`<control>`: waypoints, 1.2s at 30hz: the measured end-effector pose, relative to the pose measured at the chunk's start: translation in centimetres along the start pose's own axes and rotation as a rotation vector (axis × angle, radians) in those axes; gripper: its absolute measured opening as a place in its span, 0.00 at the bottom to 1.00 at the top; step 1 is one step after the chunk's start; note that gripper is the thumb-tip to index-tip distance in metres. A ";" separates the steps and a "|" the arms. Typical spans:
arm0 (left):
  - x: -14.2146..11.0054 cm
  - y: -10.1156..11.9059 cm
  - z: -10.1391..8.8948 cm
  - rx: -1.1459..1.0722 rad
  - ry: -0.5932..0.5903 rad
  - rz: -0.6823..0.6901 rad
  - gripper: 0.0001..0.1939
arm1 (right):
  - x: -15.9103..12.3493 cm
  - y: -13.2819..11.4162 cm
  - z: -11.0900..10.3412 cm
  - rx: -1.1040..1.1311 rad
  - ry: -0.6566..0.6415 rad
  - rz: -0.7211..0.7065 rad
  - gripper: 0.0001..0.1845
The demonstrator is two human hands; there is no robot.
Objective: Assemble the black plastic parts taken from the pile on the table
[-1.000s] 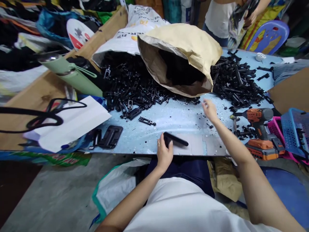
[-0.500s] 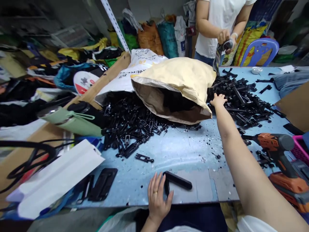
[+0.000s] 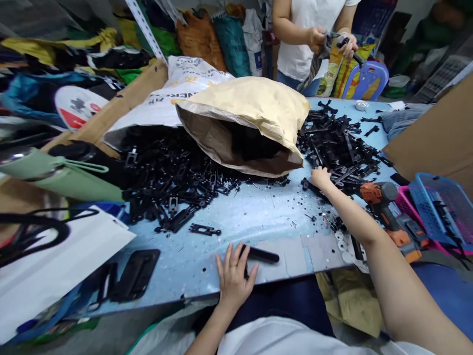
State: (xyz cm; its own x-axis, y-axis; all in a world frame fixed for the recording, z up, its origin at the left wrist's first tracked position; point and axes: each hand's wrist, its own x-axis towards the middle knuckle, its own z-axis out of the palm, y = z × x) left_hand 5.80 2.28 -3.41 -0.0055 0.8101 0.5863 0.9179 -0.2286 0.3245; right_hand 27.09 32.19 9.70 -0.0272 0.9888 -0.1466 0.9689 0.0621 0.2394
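My left hand (image 3: 232, 278) lies at the near edge of the light blue table (image 3: 258, 217), fingers spread, pressing down on one end of a long black bar (image 3: 264, 255). My right hand (image 3: 320, 177) is stretched out to the near edge of the right-hand pile of black plastic parts (image 3: 332, 140). Its fingers are curled over a black part (image 3: 308, 186) there. A brown paper sack (image 3: 251, 113) lies open on its side between this pile and a second, larger pile of black parts (image 3: 166, 167) on the left.
An orange cordless drill (image 3: 384, 204) and a blue basket (image 3: 439, 207) sit right of my right arm. A white woven sack (image 3: 185, 88), a green bottle (image 3: 55, 172), white sheets (image 3: 55, 266) and flat black pieces (image 3: 135, 273) occupy the left. Another person (image 3: 310, 29) stands across the table.
My right hand reached out to the far pile, then drew back to its near edge. My left hand flattened over the black bar. My view lifted and shifted.
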 end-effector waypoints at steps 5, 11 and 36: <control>2.2 0.1 0.0 -0.106 -0.321 0.347 0.19 | -6.5 1.4 -1.2 0.061 0.111 -0.046 0.24; 3.3 2.4 -0.4 -0.337 -0.306 0.016 0.18 | -14.7 1.4 -0.4 0.807 0.294 -0.228 0.20; 4.4 1.0 0.2 -0.067 -0.619 0.203 0.15 | -21.1 -0.5 6.0 -0.076 -0.067 -0.998 0.13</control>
State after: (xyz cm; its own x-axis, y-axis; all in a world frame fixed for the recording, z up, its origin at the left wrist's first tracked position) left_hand 6.80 5.69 -0.61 0.4130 0.9038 0.1119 0.8498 -0.4267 0.3095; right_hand 28.68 10.48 6.88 -0.8030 0.4698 -0.3667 0.4916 0.8700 0.0380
